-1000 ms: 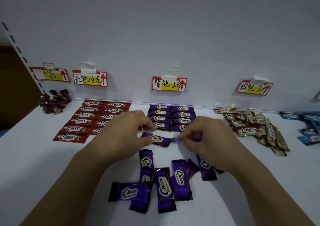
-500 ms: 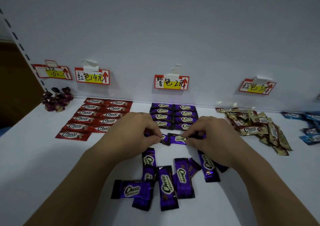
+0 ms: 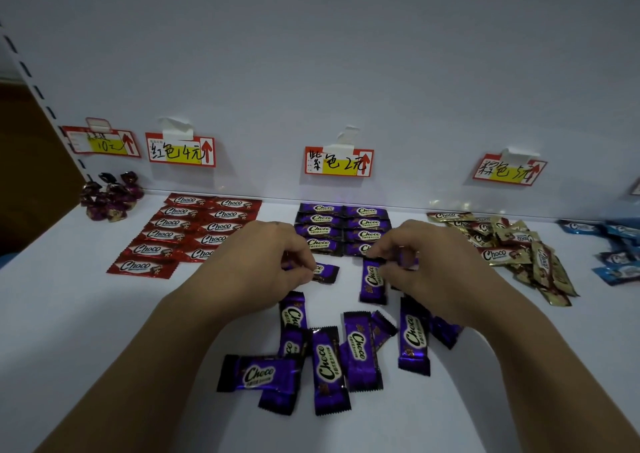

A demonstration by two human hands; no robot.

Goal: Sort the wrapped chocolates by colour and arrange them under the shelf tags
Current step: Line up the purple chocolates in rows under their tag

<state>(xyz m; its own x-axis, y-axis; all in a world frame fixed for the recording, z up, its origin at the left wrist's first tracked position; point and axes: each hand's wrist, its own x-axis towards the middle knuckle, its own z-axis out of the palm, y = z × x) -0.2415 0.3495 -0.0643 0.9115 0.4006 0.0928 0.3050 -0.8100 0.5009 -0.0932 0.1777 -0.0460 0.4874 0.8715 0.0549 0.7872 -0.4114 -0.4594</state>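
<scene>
Two neat columns of purple chocolates (image 3: 343,229) lie under the purple tag (image 3: 338,162). My left hand (image 3: 263,265) pinches a purple bar (image 3: 323,272) lying flat just below the left column. My right hand (image 3: 426,265) pinches the top end of another purple bar (image 3: 372,281), which points toward me below the right column. Several loose purple bars (image 3: 329,355) lie scattered nearer to me. Red bars (image 3: 187,234) are lined up under the red tag (image 3: 180,150).
Gold-brown bars (image 3: 512,248) lie in a loose heap under the brown tag (image 3: 508,170). Blue bars (image 3: 620,251) sit at the far right. Dark twist-wrapped candies (image 3: 110,198) stand at the back left under a fourth tag (image 3: 102,141). The white shelf (image 3: 86,314) has a back wall.
My hands have drawn apart. The left one keeps its bar below the left column; the bar in the right hand has turned from lying sideways to pointing toward me.
</scene>
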